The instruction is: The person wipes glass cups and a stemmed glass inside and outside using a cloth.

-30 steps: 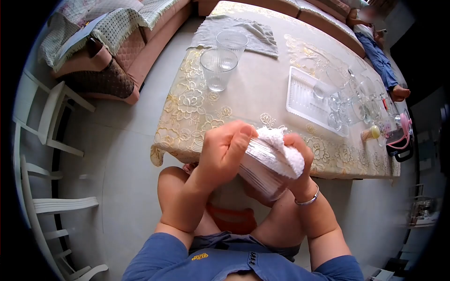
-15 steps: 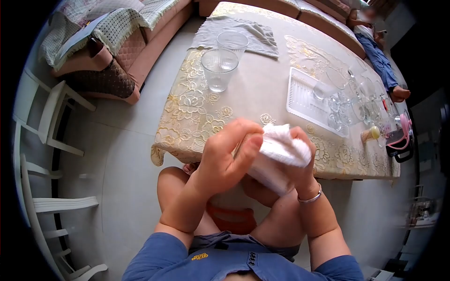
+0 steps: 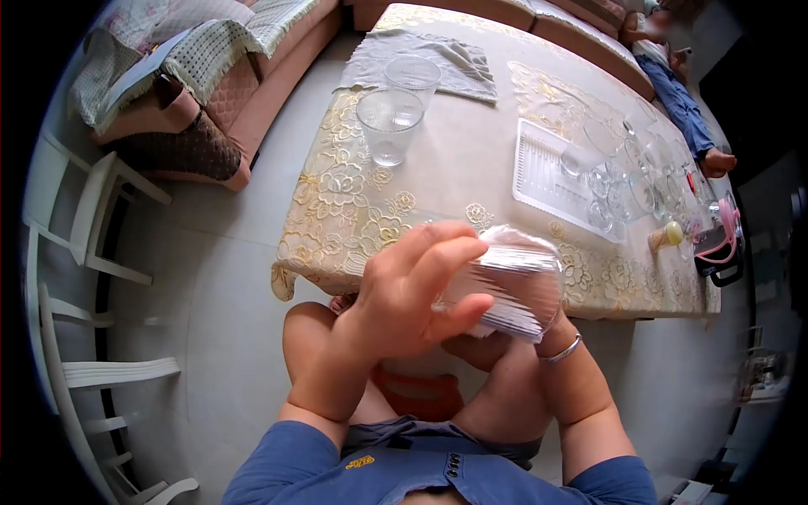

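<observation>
Glass point(image 3: 513, 290), ribbed and clear, one item: head view, middle of the frame, tilted, just in front of the table's near edge. It lies between the two hands, to the right of the left hand's fingertips and in front of the right hand, whose wrist shows below.

Left hand point(image 3: 404, 286): thumb and fingers spread apart at the left end of the glass — whether the tips touch it, cannot tell.

Right hand point(image 3: 551, 337): mostly hidden behind the glass; finger state cannot be told. Silver bracelet point(image 3: 562, 348) at the wrist.

White cloth point(image 3: 508, 236): edges showing at the upper and lower margins of the glass.

Table point(image 3: 459, 168), patterned cover, upper centre. On it: front tumbler point(image 3: 389, 126) and rear tumbler point(image 3: 414, 71), clear, left of centre; grey-white towel point(image 3: 467, 71), spread flat at the top; white tray point(image 3: 534, 181), right of centre; glassware point(image 3: 640, 181), clustered at and beyond the tray's right side — exact count unclear.

Person point(image 3: 677, 93), reclining, upper right.
</observation>
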Available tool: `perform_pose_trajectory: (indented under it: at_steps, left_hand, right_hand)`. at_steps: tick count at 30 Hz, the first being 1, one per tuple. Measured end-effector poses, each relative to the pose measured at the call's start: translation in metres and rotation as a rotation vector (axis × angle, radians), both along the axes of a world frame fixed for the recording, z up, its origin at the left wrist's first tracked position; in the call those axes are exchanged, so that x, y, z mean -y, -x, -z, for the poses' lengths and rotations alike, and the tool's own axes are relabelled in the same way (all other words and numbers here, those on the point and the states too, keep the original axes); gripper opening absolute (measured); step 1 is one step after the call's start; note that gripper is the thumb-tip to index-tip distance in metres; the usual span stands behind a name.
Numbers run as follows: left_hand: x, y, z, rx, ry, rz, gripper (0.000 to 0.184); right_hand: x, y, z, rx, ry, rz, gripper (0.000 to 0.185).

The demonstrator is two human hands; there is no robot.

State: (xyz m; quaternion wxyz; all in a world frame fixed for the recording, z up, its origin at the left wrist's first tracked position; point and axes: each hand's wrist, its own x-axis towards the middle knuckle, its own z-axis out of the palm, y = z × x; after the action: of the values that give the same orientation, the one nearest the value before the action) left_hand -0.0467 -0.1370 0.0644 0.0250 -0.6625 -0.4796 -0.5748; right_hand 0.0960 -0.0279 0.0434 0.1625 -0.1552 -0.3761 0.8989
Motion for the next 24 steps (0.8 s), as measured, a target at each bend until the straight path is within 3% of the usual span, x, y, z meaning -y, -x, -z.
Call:
perform_pose_trajectory:
  at_steps: [1, 3, 5, 7, 9, 11, 13, 15, 18, 21, 24]
  left_hand:
    - [0.002, 0.003, 0.002, 0.051, 0.12, 0.071, 0.047]
    - [0.004, 0.006, -0.003, -0.034, 0.247, 0.086, 0.055]
    - [0.009, 0.004, -0.008, -0.065, 0.333, 0.103, 0.058]
    - [0.015, 0.0, -0.008, -0.189, 0.494, 0.105, 0.067]
    - [0.019, -0.008, -0.007, -0.295, 0.523, 0.068, 0.07]
    - [0.021, -0.012, -0.009, -0.317, 0.562, 0.046, 0.071]
    - [0.019, -0.01, -0.011, -0.34, 0.605, 0.022, 0.072]
    - [0.012, -0.005, -0.006, -0.311, 0.402, 0.054, 0.075]
    - [0.006, -0.006, -0.003, -0.23, 0.379, 0.009, 0.075]
    - [-0.002, -0.01, 0.006, -0.114, 0.331, -0.014, 0.076]
    - [-0.006, -0.014, 0.019, -0.075, 0.236, -0.14, 0.08]
  right_hand:
    - [-0.005, -0.001, -0.001, -0.058, 0.158, 0.048, 0.019]
    - [-0.011, 0.001, 0.01, 0.331, -0.288, 0.185, 0.023]
    - [-0.004, -0.005, -0.005, 0.332, -0.983, 0.231, 0.027]
    - [0.0, -0.004, -0.002, 0.245, -1.003, 0.167, 0.025]
    - [0.002, -0.004, 0.002, 0.248, -1.198, 0.123, 0.024]
    - [0.006, -0.003, -0.004, 0.285, -1.19, 0.118, 0.022]
    - [0.004, -0.002, -0.007, 0.237, -0.998, 0.108, 0.019]
    - [0.002, -0.002, -0.009, 0.195, -0.974, 0.143, 0.017]
    - [-0.003, -0.006, -0.012, 0.113, -0.611, 0.18, 0.017]
    - [0.0, -0.004, -0.017, 0.174, -0.408, 0.327, 0.026]
    - [-0.006, -0.005, -0.008, 0.076, -0.515, 0.37, 0.031]
